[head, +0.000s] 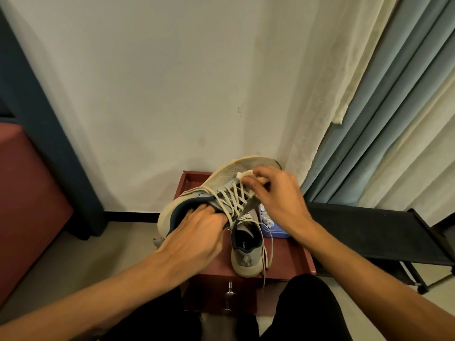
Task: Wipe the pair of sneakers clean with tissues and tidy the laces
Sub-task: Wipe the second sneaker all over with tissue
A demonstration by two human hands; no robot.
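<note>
Sneaker, grey, yellowed sole: left hand grips its collar; right hand pinches tissue.

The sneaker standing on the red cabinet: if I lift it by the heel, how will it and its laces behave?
The second sneaker is probably light with a soft upper. Its untied laces hang over the cabinet edge, so they would likely dangle and might snag.

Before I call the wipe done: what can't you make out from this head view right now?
- Far side of the held sneaker: turned away from the camera.
- Tissue: mostly hidden under the right hand, so its dirt is unclear.
- Left hand fingertips: inside the collar.
- Tissue pack: partly behind the right wrist.
- Second sneaker toe: covered by the held one.
</note>
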